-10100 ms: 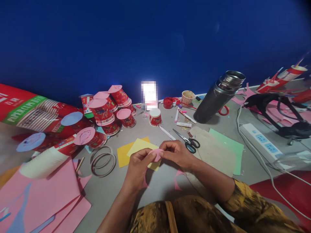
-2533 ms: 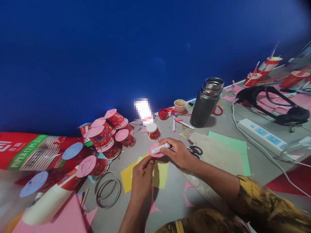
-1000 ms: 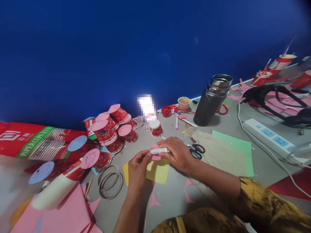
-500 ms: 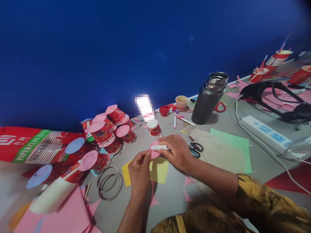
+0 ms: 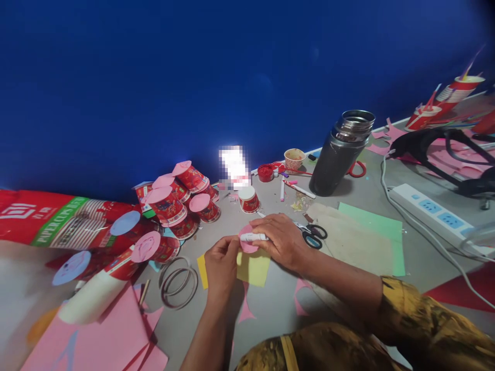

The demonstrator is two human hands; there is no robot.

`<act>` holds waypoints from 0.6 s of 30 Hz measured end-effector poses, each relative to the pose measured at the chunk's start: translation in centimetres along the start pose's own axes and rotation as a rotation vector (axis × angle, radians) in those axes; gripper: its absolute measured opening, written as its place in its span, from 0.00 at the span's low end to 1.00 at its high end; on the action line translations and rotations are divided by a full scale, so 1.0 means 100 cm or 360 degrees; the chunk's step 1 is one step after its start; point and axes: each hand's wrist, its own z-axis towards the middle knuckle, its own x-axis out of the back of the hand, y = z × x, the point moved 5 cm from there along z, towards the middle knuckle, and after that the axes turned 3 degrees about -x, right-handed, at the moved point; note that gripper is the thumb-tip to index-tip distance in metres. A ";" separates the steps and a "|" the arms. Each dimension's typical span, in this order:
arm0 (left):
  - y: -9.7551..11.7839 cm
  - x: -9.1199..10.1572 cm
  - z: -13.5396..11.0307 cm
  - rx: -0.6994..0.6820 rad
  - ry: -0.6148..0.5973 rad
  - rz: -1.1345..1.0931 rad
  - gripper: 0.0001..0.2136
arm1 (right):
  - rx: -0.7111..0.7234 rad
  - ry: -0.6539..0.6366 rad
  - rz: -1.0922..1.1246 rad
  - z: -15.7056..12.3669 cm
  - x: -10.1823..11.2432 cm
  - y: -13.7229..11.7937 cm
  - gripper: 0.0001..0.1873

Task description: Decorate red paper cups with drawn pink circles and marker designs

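Observation:
My left hand (image 5: 221, 262) pinches the left edge of a round pink paper piece (image 5: 249, 248). Closed around a white glue stick (image 5: 252, 237), my right hand (image 5: 281, 240) holds it sideways over that paper; whether its tip touches is too small to tell. Beneath both hands lies a yellow sheet (image 5: 253, 270). Just beyond them a red paper cup (image 5: 249, 205) stands upside down with its white base up. To the right of my right hand are black-handled scissors (image 5: 315, 237), partly hidden by the hand.
Red cups topped with pink discs (image 5: 162, 201) are piled at left, near a bag of paper cups (image 5: 88, 219). Grey rings (image 5: 178, 283) lie in front. At right are a dark flask (image 5: 340, 159), a green sheet (image 5: 386, 229), a power strip (image 5: 429, 211) and a white cable.
The view has shifted slightly, so the table things sit a little further right. Both hands keep their hold on the paper and the glue stick, with only a small movement between them.

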 end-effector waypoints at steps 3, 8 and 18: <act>0.004 -0.002 -0.003 -0.0054 0.0027 0.0074 0.14 | -0.0017 0.0042 -0.0014 0.000 0.001 0.003 0.11; 0.011 -0.006 -0.009 -0.0082 0.0036 0.0105 0.14 | -0.0057 0.0105 -0.0057 0.001 0.002 0.007 0.10; 0.016 -0.004 -0.009 -0.0161 -0.0006 0.0118 0.14 | 0.0026 0.0020 -0.0001 -0.001 -0.001 0.002 0.12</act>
